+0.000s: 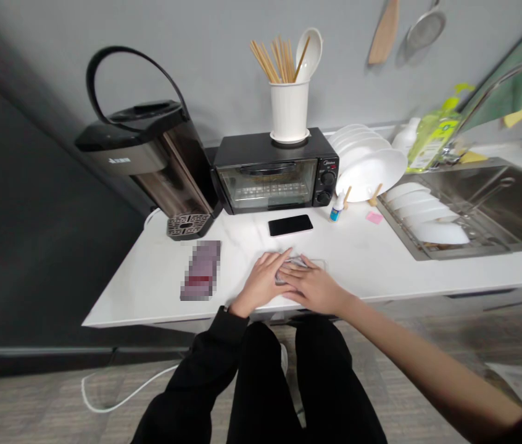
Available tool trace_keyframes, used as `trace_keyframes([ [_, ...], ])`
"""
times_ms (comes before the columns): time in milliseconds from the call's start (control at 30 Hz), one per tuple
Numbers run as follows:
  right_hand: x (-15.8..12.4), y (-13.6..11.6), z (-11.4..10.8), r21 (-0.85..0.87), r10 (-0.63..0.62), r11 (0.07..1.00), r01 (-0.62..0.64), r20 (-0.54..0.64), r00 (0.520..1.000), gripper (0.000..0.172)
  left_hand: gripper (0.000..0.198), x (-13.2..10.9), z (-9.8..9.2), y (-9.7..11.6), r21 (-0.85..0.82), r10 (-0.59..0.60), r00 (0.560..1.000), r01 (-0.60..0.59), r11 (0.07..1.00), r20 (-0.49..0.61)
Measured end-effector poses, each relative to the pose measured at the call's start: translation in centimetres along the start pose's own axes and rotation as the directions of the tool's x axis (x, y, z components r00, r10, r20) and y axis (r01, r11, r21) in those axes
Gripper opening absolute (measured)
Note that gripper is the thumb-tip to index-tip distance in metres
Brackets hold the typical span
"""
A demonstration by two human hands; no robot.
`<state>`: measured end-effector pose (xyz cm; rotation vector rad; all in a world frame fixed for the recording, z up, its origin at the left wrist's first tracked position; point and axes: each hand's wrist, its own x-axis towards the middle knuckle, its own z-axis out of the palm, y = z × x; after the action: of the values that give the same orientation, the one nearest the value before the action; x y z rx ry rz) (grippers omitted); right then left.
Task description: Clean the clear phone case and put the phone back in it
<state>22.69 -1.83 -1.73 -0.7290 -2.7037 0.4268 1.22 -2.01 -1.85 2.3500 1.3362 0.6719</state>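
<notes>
Head view, left to right. We note a hot-water pot (150, 160) at the back left of the desk (150, 277), a toaster oven (273, 176) beside it, and a phone (290, 226) in front of that. At the near edge, centre, lies a crumpled clear plastic bag (306, 265). The left hand (261, 283) rests on it, fingers (276, 262) extended and flat. The right hand (319, 288) covers its other side; we cannot tell whether its fingers pinch the film. We judge the step to be flattening or folding the bag. Further handling calls for light, even pressure. A small bottle (336, 209) and plates (367, 166) stand well apart; nothing obstructs.
</notes>
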Motion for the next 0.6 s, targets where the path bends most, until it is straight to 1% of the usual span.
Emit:
trace_keyframes([
  [33,0.4,0.2,0.0,-0.029,-0.008,1.000,0.008,-0.005,1.000,0.053,0.099,-0.1,0.0,0.0,0.004,-0.008,1.000,0.008,1.000,-0.003],
  [67,0.2,0.6,-0.1,-0.054,-0.004,0.999,0.003,-0.022,1.000,0.053,0.101,-0.1,-0.1,0.0,0.008,-0.020,1.000,0.020,1.000,-0.002],
  [100,-0.6,1.0,-0.3,-0.074,0.011,0.997,-0.014,-0.046,0.999,0.052,0.104,-0.2,0.0,0.0,0.012,-0.035,0.999,0.035,0.999,-0.001],
  [167,-3.4,2.2,-0.9,-0.072,0.067,0.995,-0.074,-0.101,0.993,0.046,0.108,-0.1,0.1,-0.1,0.026,-0.062,0.998,0.062,0.998,-0.005],
  [200,-4.9,2.8,-1.2,-0.036,0.096,0.994,-0.101,-0.122,0.988,0.042,0.108,0.0,0.1,-0.1,0.037,-0.069,0.998,0.069,0.997,-0.008],
  [267,-7.5,3.9,-1.9,0.106,0.173,0.982,-0.155,-0.181,0.968,0.035,0.103,0.0,0.2,-0.1,0.065,-0.065,0.998,0.065,0.996,-0.010],
  [300,-8.3,4.4,-2.1,0.192,0.246,0.960,-0.201,-0.252,0.936,0.034,0.099,0.0,0.2,0.0,0.075,-0.055,0.998,0.056,0.996,-0.011],
  [333,-8.7,4.6,-2.2,0.271,0.340,0.928,-0.254,-0.342,0.876,0.036,0.094,-0.1,0.1,0.1,0.081,-0.045,0.999,0.046,0.996,-0.014],
  [400,-8.3,4.6,-2.0,0.375,0.505,0.859,-0.349,-0.506,0.700,0.047,0.085,-0.4,0.1,0.5,0.093,-0.038,0.999,0.041,0.995,-0.039],
  [433,-7.6,4.2,-1.6,0.395,0.545,0.838,-0.377,-0.556,0.628,0.051,0.084,-0.5,0.1,0.8,0.100,-0.043,0.997,0.049,0.994,-0.060],
  [467,-6.7,3.5,-1.2,0.400,0.554,0.833,-0.383,-0.576,0.602,0.051,0.085,-0.7,0.2,1.2,0.107,-0.054,0.995,0.062,0.992,-0.080],
  [500,-5.7,2.7,-0.6,0.382,0.528,0.849,-0.366,-0.565,0.634,0.048,0.087,-0.7,0.4,1.5,0.113,-0.068,0.993,0.079,0.990,-0.098],
  [567,-3.9,0.6,0.4,0.314,0.421,0.902,-0.296,-0.488,0.765,0.038,0.089,-0.8,0.7,2.3,0.114,-0.087,0.989,0.101,0.988,-0.118],
  [600,-3.2,-0.4,0.8,0.231,0.312,0.945,-0.232,-0.415,0.855,0.037,0.088,-0.9,0.9,2.6,0.112,-0.090,0.989,0.103,0.988,-0.116],
])
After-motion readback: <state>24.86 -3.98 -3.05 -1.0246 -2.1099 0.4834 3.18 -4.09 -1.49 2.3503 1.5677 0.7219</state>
